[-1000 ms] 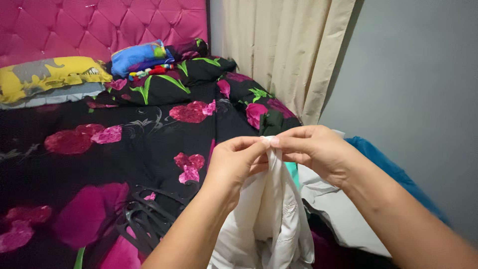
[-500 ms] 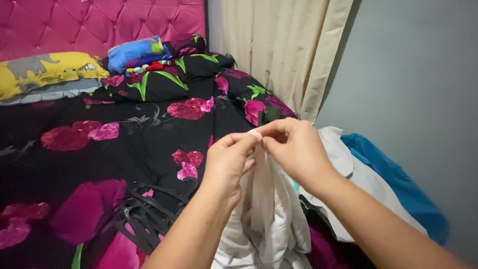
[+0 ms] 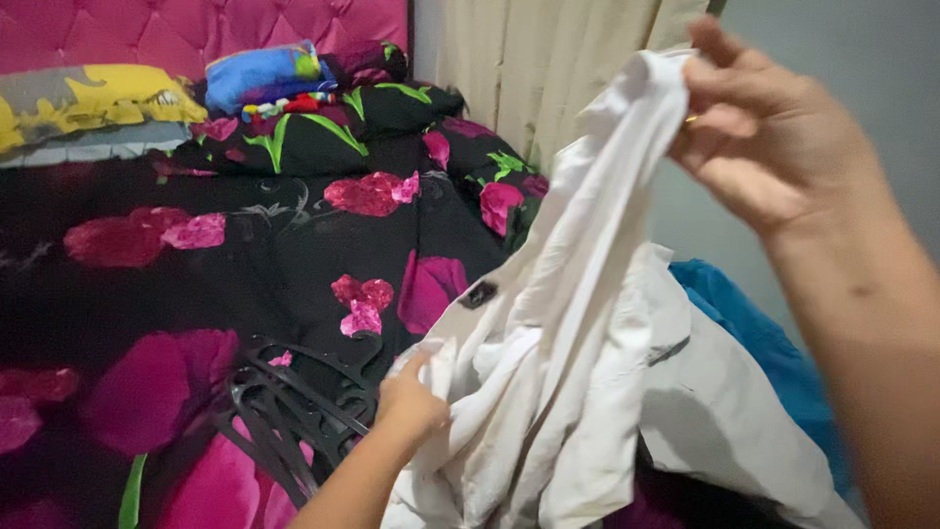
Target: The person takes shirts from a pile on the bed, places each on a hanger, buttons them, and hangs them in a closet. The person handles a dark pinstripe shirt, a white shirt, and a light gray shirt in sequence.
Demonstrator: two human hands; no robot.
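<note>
The right hand (image 3: 774, 147) pinched the top edge of a white garment (image 3: 578, 323) and held it high before the cream curtain (image 3: 548, 69). The left hand (image 3: 411, 402) gripped its lower folds, low over the black floral bedspread (image 3: 245, 245), just beside a pile of black hangers (image 3: 284, 411).

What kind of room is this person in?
Most likely a bedroom: a bed with a black floral bedspread, a pink tufted headboard and pillows, with beige curtains beside it.
</note>
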